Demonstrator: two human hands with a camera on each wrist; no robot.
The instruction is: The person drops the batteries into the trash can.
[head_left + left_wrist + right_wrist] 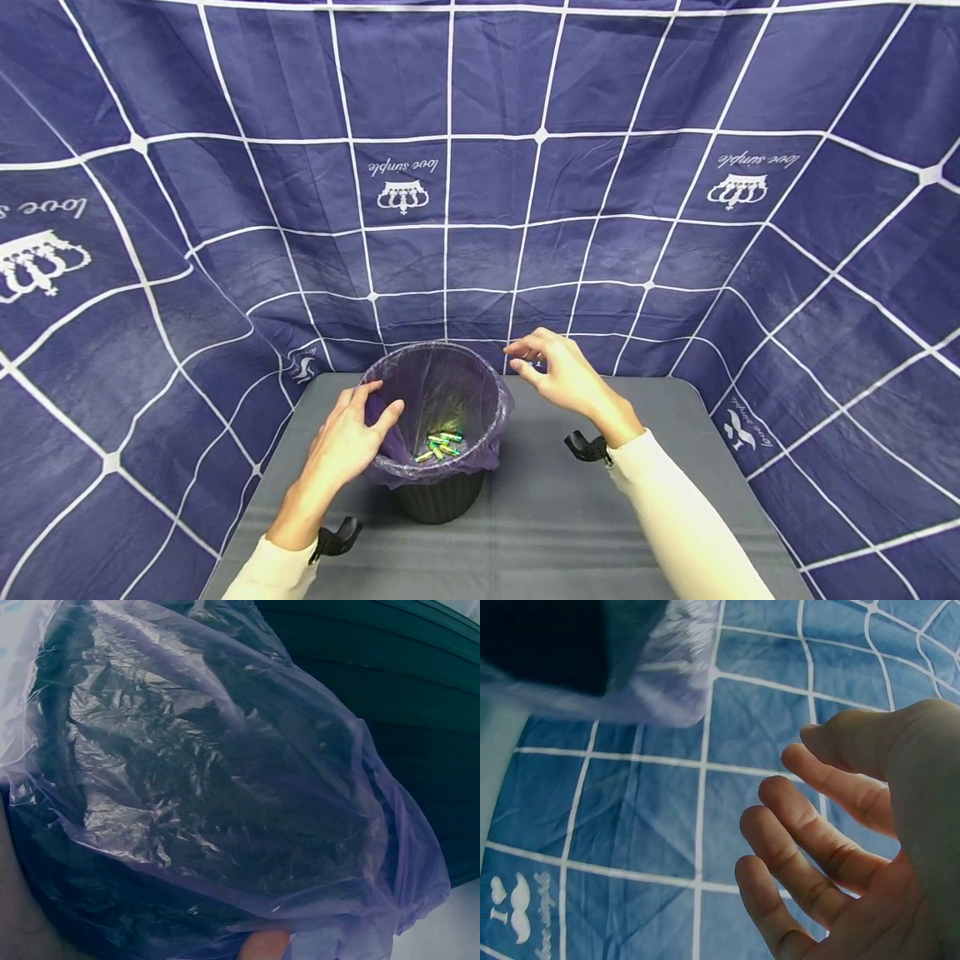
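A dark ribbed trash bin (438, 500) stands on the grey surface, lined with a translucent purple bag (491, 450) folded over its rim. Several small green-and-gold cylinders, which look like batteries (442, 446), lie at the bottom inside. My left hand (348, 437) is at the bin's left rim, thumb and fingers spread apart over the bag's edge; in the left wrist view one fingertip (264, 945) shows beside the bag's overhang (225, 787). Off the rim to the right, my right hand (558, 371) hangs in the air with loosely bent fingers and holds nothing.
The grey surface (555, 517) extends around the bin. Blue cloth (487, 183) with white grid lines hangs behind and at both sides. Each wrist carries a black mount, one by the left sleeve (337, 537) and one by the right sleeve (587, 447).
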